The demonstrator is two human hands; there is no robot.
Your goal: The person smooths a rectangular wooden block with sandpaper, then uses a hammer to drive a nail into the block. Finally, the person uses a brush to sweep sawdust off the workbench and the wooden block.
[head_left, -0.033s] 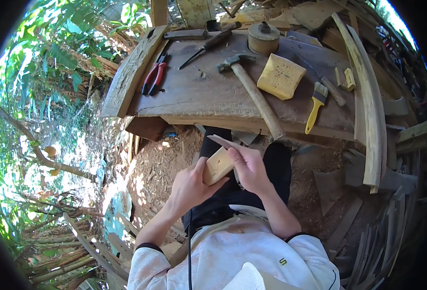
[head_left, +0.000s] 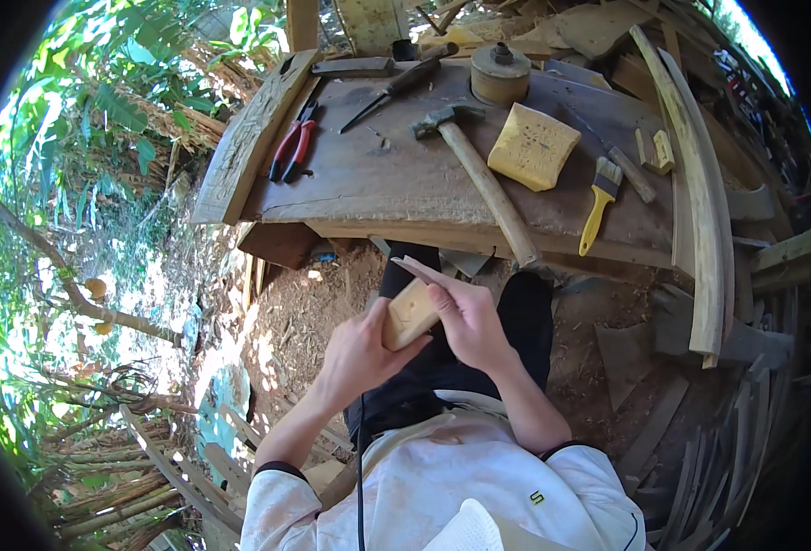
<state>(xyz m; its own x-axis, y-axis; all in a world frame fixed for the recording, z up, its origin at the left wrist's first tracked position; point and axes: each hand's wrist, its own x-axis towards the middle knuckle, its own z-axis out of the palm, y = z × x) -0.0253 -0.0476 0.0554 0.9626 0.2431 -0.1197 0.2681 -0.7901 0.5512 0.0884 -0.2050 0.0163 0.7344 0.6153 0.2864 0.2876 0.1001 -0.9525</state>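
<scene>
So the pale wooden block sits right between the two hands, over the lap. Left hand has it pinched between thumb and fingers, and the right hand is clamped on a thin flat strip laid along the block's far edge, thumb on top. Can't tell what the strip is made of. Hands are close together, working as a pair.

Progress-wise, I'd say the block's mostly shaped: flat upper face, neat edges, plus a small mark or hole in it. Looks like smoothing is in hand; how much is left, no clue, since the fingers hide the rest.

Compared with the earlier frame, the right hand has slid slightly left and toward the body. Beyond the hands, the bench hasn't changed: hammer straight ahead, pliers off left, yellow block and brush ahead-right, all lying untouched.
</scene>
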